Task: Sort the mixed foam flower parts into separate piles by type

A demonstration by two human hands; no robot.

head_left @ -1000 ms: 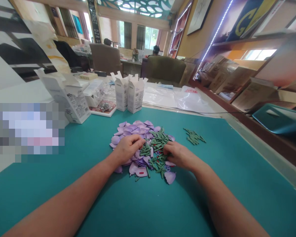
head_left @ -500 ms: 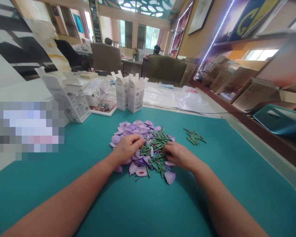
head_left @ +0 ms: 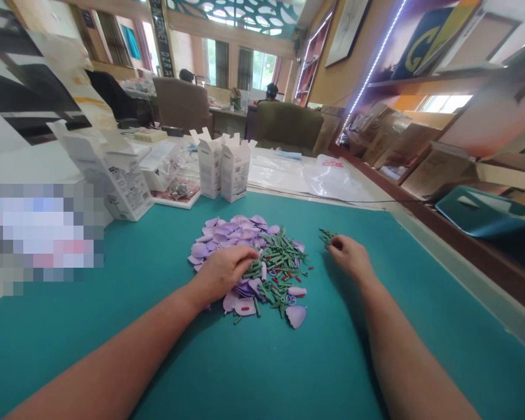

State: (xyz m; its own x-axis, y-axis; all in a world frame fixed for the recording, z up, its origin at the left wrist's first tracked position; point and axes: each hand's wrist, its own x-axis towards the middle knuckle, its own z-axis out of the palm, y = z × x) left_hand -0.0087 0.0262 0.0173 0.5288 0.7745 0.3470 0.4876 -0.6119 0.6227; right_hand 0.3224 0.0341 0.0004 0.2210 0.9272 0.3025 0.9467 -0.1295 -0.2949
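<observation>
A mixed heap of plastic parts lies on the teal mat (head_left: 271,367). Lilac petal-shaped pieces (head_left: 227,233) make up its left and back. Green stem-like pieces (head_left: 284,251) cover its right part, with small red bits (head_left: 298,279) scattered among them. My left hand (head_left: 225,269) rests at the heap's near left side, thumb and fingers pinched together beside green pieces; what they hold is hidden. Off to the right, my right hand (head_left: 352,256) is at a separate small pile of green sticks (head_left: 327,234), which it partly covers. Its fingers are curled in, and their contents cannot be made out.
Two white boxes (head_left: 235,169) with raised flaps stand behind the mat. Another open white box (head_left: 125,186) is at the left, beside a tray (head_left: 179,201) holding plastic-wrapped items. Clear plastic bags (head_left: 332,178) lie at the back. Two people sit beyond, by chairs.
My right hand has left the heap and moved right to the small green pile. My left hand stays at the heap, still pinched. The view has shifted slightly.
</observation>
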